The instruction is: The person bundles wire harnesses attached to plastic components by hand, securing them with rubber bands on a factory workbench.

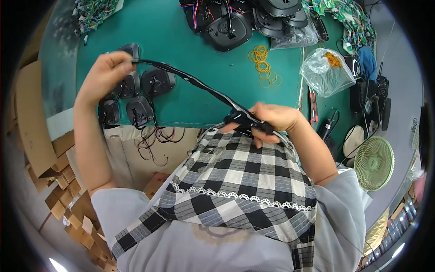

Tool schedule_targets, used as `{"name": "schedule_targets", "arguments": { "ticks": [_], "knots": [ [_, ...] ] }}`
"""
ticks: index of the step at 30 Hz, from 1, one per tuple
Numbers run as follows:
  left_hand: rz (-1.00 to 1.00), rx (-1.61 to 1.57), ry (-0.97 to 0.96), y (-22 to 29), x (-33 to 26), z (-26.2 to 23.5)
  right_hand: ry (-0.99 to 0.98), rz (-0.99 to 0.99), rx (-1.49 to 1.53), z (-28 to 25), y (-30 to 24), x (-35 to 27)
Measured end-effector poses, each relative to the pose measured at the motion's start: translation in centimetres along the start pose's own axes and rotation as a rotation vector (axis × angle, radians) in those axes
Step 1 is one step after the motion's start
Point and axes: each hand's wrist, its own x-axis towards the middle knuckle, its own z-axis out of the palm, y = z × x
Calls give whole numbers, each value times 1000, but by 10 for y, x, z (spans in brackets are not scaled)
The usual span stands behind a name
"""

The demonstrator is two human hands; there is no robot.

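Observation:
My left hand (105, 71) is raised over the green table (190, 54) and pinches one end of a black cable (190, 80). The cable stretches taut down to the right, to my right hand (272, 119). That hand is closed around the cable's other end, a bundled black part near my checked apron (240, 177). Just below my left hand, several black oval housings (149, 86) with trailing wires lie in a group at the table's front edge.
More black housings (244, 20) are piled at the back of the table. Yellow rubber bands (263, 63) lie loose, with more in a clear plastic bag (325, 69). Circuit boards (93, 11) sit at the far corners. A small green fan (374, 162) stands at the right; cardboard boxes (54, 181) at left.

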Motion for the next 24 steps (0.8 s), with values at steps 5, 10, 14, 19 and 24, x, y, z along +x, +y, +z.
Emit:
{"name": "schedule_targets", "arguments": {
  "ticks": [5, 10, 14, 19, 24],
  "knots": [
    [10, 392, -77, -45, 38, 146, 355, -497, 134, 9, -35, 17],
    [227, 240, -388, 30, -7, 186, 1032, -386, -1284, 7, -18, 77],
    [-148, 106, -508, 75, 8, 103, 189, 188, -418, -1, -18, 42],
    [-3, -118, -71, -13, 46, 118, -149, -415, 314, 4, -10, 25],
    [-118, -1112, -50, -7, 45, 216, -10, -714, 307, -8, -29, 11]
  ]
}}
